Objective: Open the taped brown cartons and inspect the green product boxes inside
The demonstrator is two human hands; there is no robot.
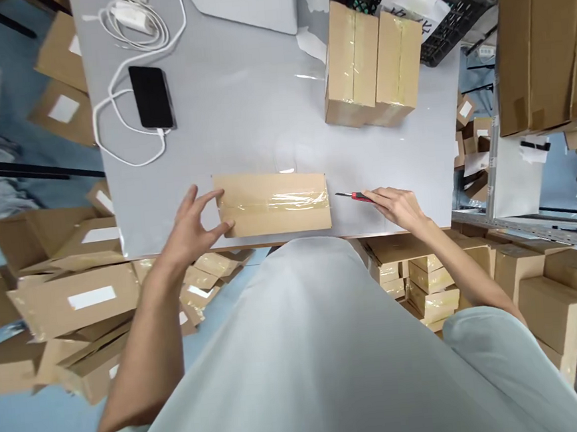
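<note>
A long cardboard box (273, 204) with clear tape along its top lies at the front edge of the table. My left hand (192, 227) grips its left end, thumb near the lower corner and index finger near the upper one. To the right of the box, my right hand (396, 206) is closed on the red handle of a slim utility knife (354, 197). The thin blade points left at the right end of the box, a small gap away from it.
Two taped boxes (354, 64) stand at the back right beside a black crate (439, 44). A black phone (152, 97) with a white cable (99, 128) lies at the left. A silver laptop (252, 2) is at the back. Cardboard boxes (80, 295) are piled below the table.
</note>
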